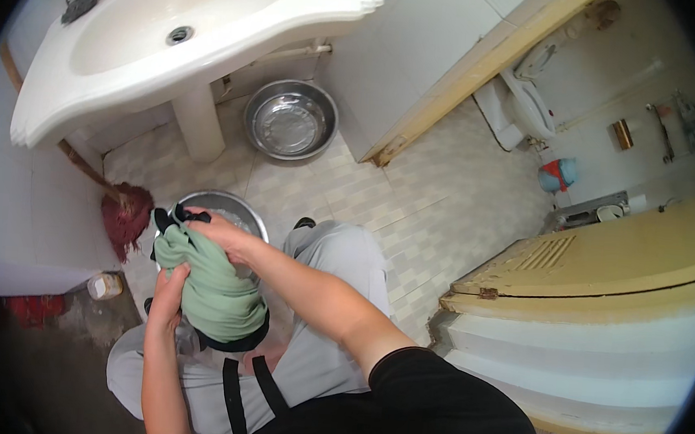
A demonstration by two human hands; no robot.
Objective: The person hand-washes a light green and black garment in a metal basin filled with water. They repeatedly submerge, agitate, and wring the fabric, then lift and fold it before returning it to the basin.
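A light green garment with dark trim (215, 292) is bunched between my hands, above and in front of a metal basin (244, 206) on the floor. My right hand (220, 233) grips its far end, where dark fabric sticks out past the fingers. Along the near left side, my left hand (168, 291) is closed on the cloth with the thumb on top. The garment's lower end hangs toward my lap and covers much of the basin. Some water or wet shine shows inside the basin's far part.
A second metal basin (290, 121) stands on the tiled floor beside the pedestal of the white sink (205, 51). A mop with a dark red head (126, 214) leans at the left wall, near a small jar (105, 285). To the right are a yellow door (589, 260) and a toilet (527, 109).
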